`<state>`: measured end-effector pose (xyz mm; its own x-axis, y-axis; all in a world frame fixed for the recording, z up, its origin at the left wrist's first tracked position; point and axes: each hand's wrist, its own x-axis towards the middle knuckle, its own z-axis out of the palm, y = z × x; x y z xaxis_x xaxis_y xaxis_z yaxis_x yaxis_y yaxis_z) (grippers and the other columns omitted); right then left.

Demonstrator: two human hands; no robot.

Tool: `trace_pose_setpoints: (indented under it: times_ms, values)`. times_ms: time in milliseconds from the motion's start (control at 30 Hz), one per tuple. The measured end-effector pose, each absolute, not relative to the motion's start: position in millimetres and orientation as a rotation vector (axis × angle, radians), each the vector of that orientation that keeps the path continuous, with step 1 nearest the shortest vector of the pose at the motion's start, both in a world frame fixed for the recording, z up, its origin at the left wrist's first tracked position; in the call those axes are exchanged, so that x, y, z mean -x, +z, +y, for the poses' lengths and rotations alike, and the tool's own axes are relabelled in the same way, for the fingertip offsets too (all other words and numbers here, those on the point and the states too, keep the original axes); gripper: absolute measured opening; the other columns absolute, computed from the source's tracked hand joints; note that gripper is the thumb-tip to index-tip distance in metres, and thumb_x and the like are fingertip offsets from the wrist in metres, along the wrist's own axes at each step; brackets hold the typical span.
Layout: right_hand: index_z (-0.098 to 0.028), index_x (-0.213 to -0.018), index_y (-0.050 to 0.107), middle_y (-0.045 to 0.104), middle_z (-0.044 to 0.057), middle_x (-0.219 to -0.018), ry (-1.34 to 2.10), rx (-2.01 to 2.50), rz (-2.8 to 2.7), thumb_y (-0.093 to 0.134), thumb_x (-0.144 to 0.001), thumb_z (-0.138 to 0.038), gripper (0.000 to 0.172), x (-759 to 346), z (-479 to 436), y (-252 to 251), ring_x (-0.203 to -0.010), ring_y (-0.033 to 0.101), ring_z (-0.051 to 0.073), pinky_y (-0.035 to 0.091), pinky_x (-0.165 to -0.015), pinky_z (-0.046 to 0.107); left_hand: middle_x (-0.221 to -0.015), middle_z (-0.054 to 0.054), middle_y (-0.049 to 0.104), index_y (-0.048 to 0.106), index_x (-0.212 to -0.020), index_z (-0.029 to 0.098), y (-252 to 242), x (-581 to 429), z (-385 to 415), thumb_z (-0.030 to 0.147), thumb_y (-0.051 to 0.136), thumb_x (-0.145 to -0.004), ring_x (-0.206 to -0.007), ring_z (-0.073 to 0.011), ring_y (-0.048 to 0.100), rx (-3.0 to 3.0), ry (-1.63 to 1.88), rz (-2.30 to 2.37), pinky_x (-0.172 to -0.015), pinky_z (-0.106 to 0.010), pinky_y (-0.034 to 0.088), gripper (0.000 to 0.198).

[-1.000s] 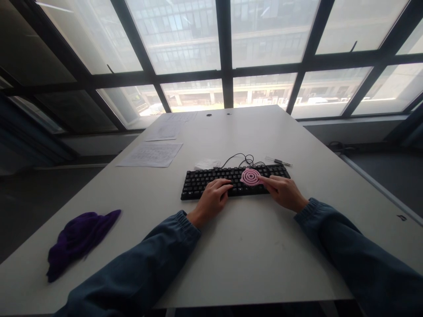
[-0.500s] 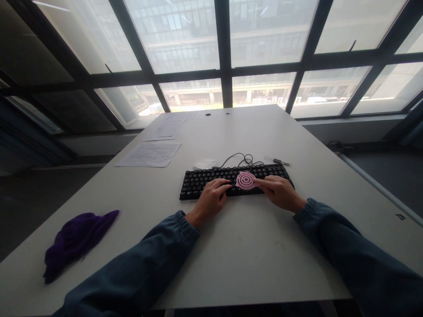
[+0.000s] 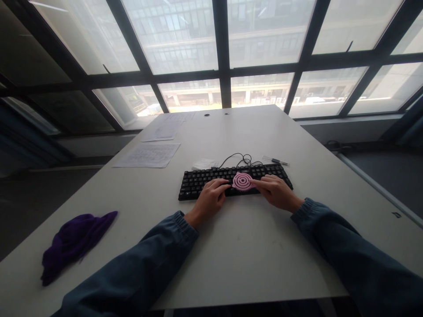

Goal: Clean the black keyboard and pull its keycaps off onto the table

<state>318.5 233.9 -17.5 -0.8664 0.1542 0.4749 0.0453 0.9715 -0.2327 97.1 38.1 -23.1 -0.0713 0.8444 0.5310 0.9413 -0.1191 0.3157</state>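
A black keyboard (image 3: 194,182) lies across the middle of the white table. On its keys sits a round pink brush (image 3: 243,181) with concentric rings on top, small ear-like points and short bristles along its lower edge. My right hand (image 3: 273,191) is closed on the brush's right rim, thumb and fingers pinching it. Over the keyboard's front edge, left of the brush, my left hand (image 3: 211,196) grips the keyboard with bent fingers on the keys.
A purple cloth (image 3: 77,242) lies crumpled at the left. Printed sheets (image 3: 148,155) are spread at the back left. Behind the keyboard are a clear plastic wrapper (image 3: 204,164), a looped black cable (image 3: 243,157) and a thin pen-like tool (image 3: 277,161).
The pink brush has slid slightly left over the keys with my right hand, nearer my left fingers. My left hand stays in place; the whole view has shifted a little.
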Motion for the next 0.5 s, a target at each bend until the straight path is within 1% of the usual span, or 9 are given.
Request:
trace_pose_setpoints:
  times_ms: [133,300,500]
  values:
    - [-0.020,-0.124,0.071,0.068,0.006,-0.079,0.339,0.151,-2.600,0.044,-0.104,-0.031,0.036,-324.8,242.0,-12.1,-0.073,0.055,0.018,0.041,-0.073,0.032,-0.126,-0.008,0.068,0.071,-0.117,0.023,-24.5,-95.5,37.4,0.008,0.055,-0.090,-0.121,-0.0261,0.060,2.022,-0.953,-1.970,-0.105,-0.048,0.050,0.034]
    - [-0.020,-0.120,0.073,0.072,0.008,-0.085,0.342,0.149,-2.592,0.047,-0.101,-0.029,0.033,-329.6,245.2,-8.1,-0.075,0.057,0.019,0.042,-0.075,0.034,-0.127,-0.008,0.067,0.070,-0.117,0.023,-24.9,-96.1,37.1,0.007,0.055,-0.089,-0.123,-0.0259,0.060,2.028,-0.946,-1.975,-0.105,-0.048,0.050,0.036]
    - [-0.019,-0.126,0.069,0.071,0.009,-0.085,0.350,0.134,-2.571,0.044,-0.104,-0.032,0.036,-325.0,238.4,-11.8,-0.075,0.057,0.019,0.043,-0.074,0.033,-0.127,-0.008,0.068,0.070,-0.116,0.021,-21.6,-98.6,37.7,0.006,0.056,-0.089,-0.122,-0.0265,0.060,2.031,-0.931,-1.988,-0.105,-0.049,0.049,0.034]
